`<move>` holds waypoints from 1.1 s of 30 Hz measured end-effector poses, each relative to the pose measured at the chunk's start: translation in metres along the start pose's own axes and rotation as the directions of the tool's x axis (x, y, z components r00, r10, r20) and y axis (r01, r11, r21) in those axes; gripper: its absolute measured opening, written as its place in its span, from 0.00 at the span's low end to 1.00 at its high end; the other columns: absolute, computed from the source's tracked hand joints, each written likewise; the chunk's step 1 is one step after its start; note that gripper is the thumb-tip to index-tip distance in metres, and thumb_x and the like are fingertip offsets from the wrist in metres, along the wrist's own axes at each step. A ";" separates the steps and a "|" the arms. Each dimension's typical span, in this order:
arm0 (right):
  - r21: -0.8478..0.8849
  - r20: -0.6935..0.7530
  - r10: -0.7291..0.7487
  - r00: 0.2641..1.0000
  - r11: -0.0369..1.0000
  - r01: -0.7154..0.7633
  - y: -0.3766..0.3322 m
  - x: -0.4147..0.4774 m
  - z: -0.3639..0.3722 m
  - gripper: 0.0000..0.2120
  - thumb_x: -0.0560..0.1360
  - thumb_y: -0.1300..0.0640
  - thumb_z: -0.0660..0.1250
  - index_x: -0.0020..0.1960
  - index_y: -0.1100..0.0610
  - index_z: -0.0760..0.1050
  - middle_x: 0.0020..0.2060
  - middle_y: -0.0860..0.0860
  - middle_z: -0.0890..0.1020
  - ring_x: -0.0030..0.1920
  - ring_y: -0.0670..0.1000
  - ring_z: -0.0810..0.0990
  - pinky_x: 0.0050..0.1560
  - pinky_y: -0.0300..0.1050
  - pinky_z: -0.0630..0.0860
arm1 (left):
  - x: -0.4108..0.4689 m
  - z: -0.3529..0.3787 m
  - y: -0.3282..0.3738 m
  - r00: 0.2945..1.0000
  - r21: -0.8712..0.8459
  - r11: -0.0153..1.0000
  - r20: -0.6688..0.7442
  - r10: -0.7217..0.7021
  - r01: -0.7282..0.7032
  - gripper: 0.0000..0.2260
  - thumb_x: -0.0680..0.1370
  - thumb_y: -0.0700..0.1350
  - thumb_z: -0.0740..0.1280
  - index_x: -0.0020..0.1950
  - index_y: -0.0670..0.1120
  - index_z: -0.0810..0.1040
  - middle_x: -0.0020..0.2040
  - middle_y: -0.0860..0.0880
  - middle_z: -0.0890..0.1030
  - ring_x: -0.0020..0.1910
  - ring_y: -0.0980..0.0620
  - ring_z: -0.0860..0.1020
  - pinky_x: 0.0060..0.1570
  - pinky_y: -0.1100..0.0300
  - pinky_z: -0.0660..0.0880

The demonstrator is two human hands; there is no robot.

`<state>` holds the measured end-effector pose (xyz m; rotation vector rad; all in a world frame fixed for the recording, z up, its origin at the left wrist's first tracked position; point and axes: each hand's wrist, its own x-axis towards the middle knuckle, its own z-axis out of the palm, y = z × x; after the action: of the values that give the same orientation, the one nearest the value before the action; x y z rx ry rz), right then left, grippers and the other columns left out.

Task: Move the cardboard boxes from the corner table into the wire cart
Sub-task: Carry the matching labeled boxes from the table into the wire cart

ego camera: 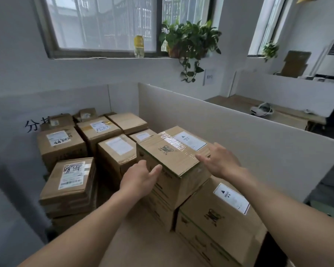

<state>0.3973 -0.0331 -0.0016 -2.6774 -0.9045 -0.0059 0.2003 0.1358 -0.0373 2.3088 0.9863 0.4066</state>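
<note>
Printed "HEAVY" beneath a black triangle on the white label of the top box (pixel 174 151), stacked on a second carton (pixel 160 207) on the corner table (pixel 143 237). Same "HEAVY" label on the lower carton (pixel 220 218) just right of the top box: two such labels in all. Left of the top box, a flat carton (pixel 71 182) with a barcoded shipping label overwritten in thick black marker, unreadable. Behind and left of the top box, seven more cartons, most with white shipping labels, two of those scrawled on by hand, illegible. Eleven cardboard boxes countable altogether. Far left of the top box, the black brushed character "分" (pixel 32 126) on the grey wall. At the top box's near left corner, left hand (pixel 141 178), fingers loosely straight, thumb tip by the cardboard edge, gripping nothing. At its near right edge, right hand (pixel 218 160), fingers spread and straight over the lid, holding nothing; contact unclear. Beyond the top box, on the sill, one yellow-capped bottle (pixel 139 46) and one trailing plant (pixel 189 39).
</note>
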 end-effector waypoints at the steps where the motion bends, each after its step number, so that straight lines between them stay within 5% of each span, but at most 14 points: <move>1: -0.002 0.009 0.015 1.000 1.000 -0.015 0.003 0.010 0.001 0.31 0.76 0.31 0.60 0.68 0.52 0.73 0.62 0.53 0.76 0.65 0.58 0.74 0.59 0.53 0.73 | 0.004 0.004 0.003 1.000 -0.005 1.000 0.001 -0.012 0.012 0.32 0.80 0.65 0.61 0.74 0.43 0.69 0.68 0.46 0.77 0.66 0.46 0.75 0.54 0.57 0.70; 5: 0.024 0.069 0.119 0.990 0.992 -0.121 0.011 0.047 0.006 0.43 0.72 0.27 0.60 0.77 0.55 0.64 0.74 0.58 0.68 0.75 0.60 0.65 0.70 0.59 0.68 | 0.021 0.017 0.012 0.998 -0.076 0.995 0.018 -0.065 0.066 0.32 0.79 0.64 0.63 0.74 0.44 0.69 0.69 0.45 0.76 0.67 0.45 0.74 0.55 0.55 0.71; 10: 0.077 0.123 0.186 0.975 0.978 -0.196 0.021 0.075 0.014 0.48 0.68 0.26 0.62 0.77 0.56 0.63 0.74 0.56 0.71 0.73 0.60 0.69 0.68 0.58 0.70 | 0.035 0.031 0.016 0.992 -0.229 0.966 0.070 -0.105 0.118 0.26 0.78 0.61 0.67 0.70 0.47 0.72 0.66 0.49 0.78 0.64 0.48 0.76 0.58 0.53 0.76; 17: 0.076 0.001 0.216 0.976 0.973 -0.216 0.020 0.078 0.023 0.42 0.68 0.33 0.72 0.73 0.58 0.71 0.68 0.57 0.76 0.67 0.59 0.75 0.61 0.51 0.73 | 0.037 0.045 0.013 0.983 -0.337 0.923 0.069 -0.172 0.185 0.26 0.77 0.56 0.72 0.69 0.45 0.70 0.66 0.47 0.78 0.65 0.46 0.76 0.64 0.46 0.75; 20: 0.167 -0.020 0.232 0.973 0.960 -0.225 0.014 0.068 0.024 0.24 0.66 0.38 0.74 0.52 0.56 0.82 0.50 0.54 0.84 0.53 0.58 0.81 0.45 0.48 0.74 | 0.036 0.041 0.006 0.979 -0.383 0.902 0.032 -0.201 0.198 0.26 0.77 0.54 0.73 0.69 0.44 0.70 0.66 0.47 0.78 0.66 0.45 0.76 0.65 0.45 0.75; 23: 0.276 -0.051 0.246 0.968 0.935 -0.223 0.002 0.057 0.023 0.18 0.64 0.42 0.76 0.35 0.57 0.78 0.34 0.51 0.81 0.38 0.53 0.79 0.33 0.46 0.69 | 0.032 0.031 -0.003 0.977 -0.466 0.861 0.036 -0.211 0.203 0.25 0.77 0.51 0.74 0.69 0.45 0.70 0.65 0.47 0.78 0.65 0.45 0.77 0.63 0.45 0.76; 27: 0.348 -0.108 0.206 0.973 0.924 -0.157 -0.021 0.041 0.011 0.16 0.64 0.44 0.78 0.41 0.55 0.80 0.39 0.50 0.83 0.42 0.53 0.80 0.42 0.49 0.76 | 0.018 0.012 -0.015 0.982 -0.512 0.844 -0.004 -0.190 0.162 0.23 0.76 0.49 0.74 0.68 0.46 0.72 0.63 0.49 0.79 0.62 0.47 0.78 0.62 0.46 0.78; 33: 0.334 -0.105 0.162 0.981 0.935 -0.118 -0.052 -0.004 0.006 0.21 0.65 0.42 0.77 0.46 0.52 0.72 0.40 0.47 0.78 0.40 0.49 0.76 0.36 0.47 0.67 | -0.018 -0.027 -0.041 0.986 -0.515 0.853 -0.074 -0.148 0.089 0.24 0.74 0.47 0.75 0.68 0.47 0.72 0.58 0.52 0.80 0.55 0.52 0.78 0.53 0.54 0.79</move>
<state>0.3628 0.0053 0.0080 -2.3923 -0.6106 0.0002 0.1523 0.1561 -0.0424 1.7507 0.9319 0.6640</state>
